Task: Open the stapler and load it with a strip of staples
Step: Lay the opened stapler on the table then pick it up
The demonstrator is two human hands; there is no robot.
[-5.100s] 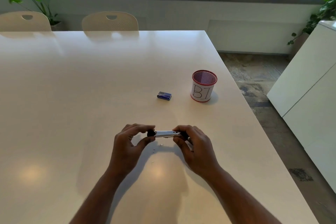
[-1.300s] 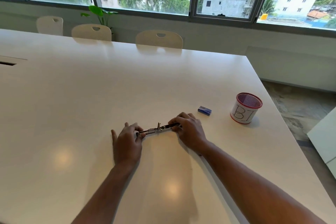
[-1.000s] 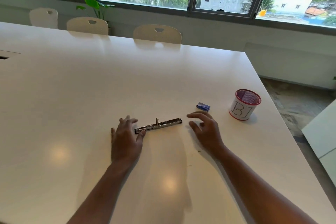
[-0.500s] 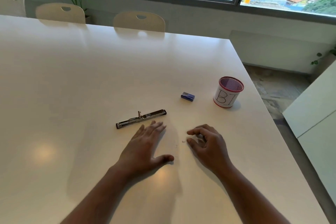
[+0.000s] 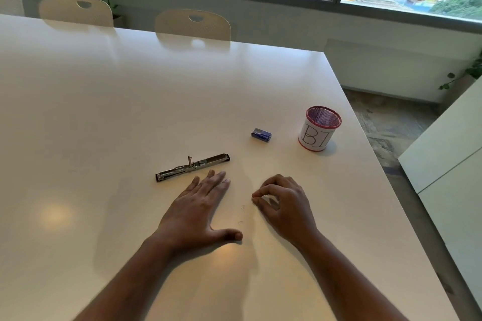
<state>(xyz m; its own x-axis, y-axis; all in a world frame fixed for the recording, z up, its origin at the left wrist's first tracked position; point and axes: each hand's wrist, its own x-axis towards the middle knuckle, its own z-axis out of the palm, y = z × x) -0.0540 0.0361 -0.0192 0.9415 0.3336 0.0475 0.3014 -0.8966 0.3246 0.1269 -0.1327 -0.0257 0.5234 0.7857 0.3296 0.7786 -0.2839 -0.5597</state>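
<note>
**Stapler lies open on the table, both hands near it**

The slim silver metal stapler with black ends lies fully unfolded on the large white glossy table, stretched out in one long line, and a small metal part stands up at its hinge. No hand touches it.

The left hand rests flat on the table just in front of the stapler, with the fingers straight and close together and the thumb spread out to the side. The fingertips are near the stapler but apart from it.

The right hand is to the right of the left one, its fingers curled, with the thumb and forefinger brought together at their tips. Whether something is pinched between them I cannot tell (it would be too small to see). Between the two hands some tiny pale specks lie on the table.

Farther away, a small blue cardboard box lies on the table, and to its right stands a round mesh cup with a red rim and a white label, near the table's right edge.
</note>
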